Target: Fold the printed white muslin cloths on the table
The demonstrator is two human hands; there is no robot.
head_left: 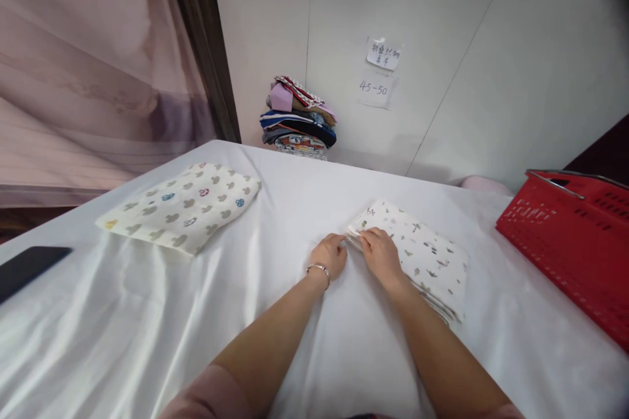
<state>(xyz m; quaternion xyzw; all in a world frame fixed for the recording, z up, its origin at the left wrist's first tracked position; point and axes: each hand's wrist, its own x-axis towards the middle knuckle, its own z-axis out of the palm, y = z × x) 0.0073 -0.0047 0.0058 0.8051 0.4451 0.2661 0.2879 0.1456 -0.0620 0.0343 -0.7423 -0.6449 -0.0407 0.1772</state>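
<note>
A folded white cloth with small plant prints (427,255) lies on the white table sheet (196,314), right of centre. My right hand (379,254) rests on its near left corner, fingers curled and pinching the edge. My left hand (330,254), a bracelet at the wrist, sits just left of that corner with fingers curled against the same edge. A second folded cloth with mushroom prints (184,206) lies apart at the left of the table.
A red plastic basket (574,236) stands at the right edge. A stack of folded colourful fabrics (299,119) sits against the back wall under two paper notes (382,55). A dark flat object (27,268) lies at the far left. A curtain hangs at the left.
</note>
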